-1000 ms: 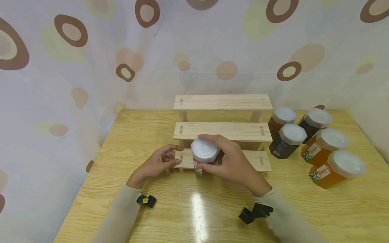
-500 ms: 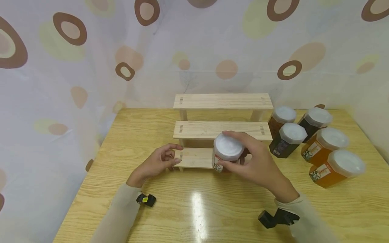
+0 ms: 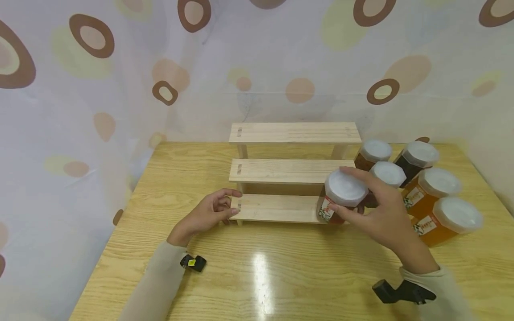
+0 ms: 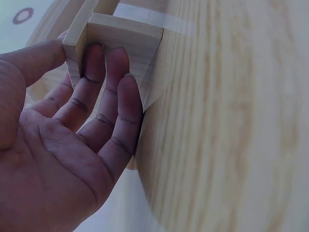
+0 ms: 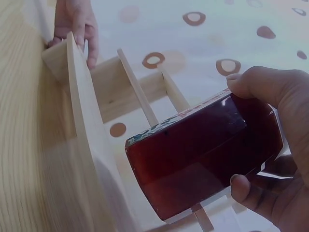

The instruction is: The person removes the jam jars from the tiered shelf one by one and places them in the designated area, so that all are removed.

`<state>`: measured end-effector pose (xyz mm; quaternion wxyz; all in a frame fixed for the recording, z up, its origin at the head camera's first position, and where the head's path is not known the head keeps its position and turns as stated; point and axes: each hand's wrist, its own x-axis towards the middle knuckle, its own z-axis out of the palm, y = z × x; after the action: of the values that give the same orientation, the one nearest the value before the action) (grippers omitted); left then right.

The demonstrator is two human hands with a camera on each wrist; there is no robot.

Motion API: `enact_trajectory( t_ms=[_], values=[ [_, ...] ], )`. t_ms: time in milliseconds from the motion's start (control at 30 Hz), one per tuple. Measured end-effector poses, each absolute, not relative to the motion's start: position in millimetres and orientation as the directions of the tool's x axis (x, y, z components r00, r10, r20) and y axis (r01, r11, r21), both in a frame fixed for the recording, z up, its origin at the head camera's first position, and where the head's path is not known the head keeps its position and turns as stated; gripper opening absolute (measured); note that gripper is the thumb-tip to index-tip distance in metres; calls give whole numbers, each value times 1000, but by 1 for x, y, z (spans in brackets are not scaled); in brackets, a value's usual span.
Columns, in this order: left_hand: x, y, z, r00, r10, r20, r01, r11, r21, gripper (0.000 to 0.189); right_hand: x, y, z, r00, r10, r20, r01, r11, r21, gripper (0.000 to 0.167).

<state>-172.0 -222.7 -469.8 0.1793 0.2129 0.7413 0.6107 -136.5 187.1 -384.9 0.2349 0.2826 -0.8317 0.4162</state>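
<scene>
My right hand (image 3: 387, 218) grips a honey-type jar (image 3: 346, 189) with a white lid and a red-and-white label, thumb and fingers round its upper part. The jar is over the right end of the lowest step of a three-tier wooden display rack (image 3: 277, 209). In the right wrist view the jar's contents (image 5: 193, 159) look dark red, and it overlaps the rack. My left hand (image 3: 206, 216) holds the left end of the lowest step. Seen from the left wrist, the thumb lies at the board's edge (image 4: 76, 43) and the fingers curl in below it.
Several similar lidded jars stand right of the rack: amber ones (image 3: 427, 229) in front, dark ones (image 3: 409, 167) and a brownish one (image 3: 365, 160) behind. A patterned cloth (image 3: 265, 58) hangs behind the wooden table (image 3: 192, 165).
My right hand has carried the jar rightward along the lowest step, from near its left part to its right end. My left hand has stayed at the rack's left end.
</scene>
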Motion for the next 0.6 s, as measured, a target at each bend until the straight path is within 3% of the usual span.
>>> enact_trajectory(
  t_ms=[600],
  values=[
    [-173, -224, -471, -840, 543, 3, 107, 160, 981, 43, -124, 245, -391, -762, -146, 631, -572, 611, -548, 89]
  ],
)
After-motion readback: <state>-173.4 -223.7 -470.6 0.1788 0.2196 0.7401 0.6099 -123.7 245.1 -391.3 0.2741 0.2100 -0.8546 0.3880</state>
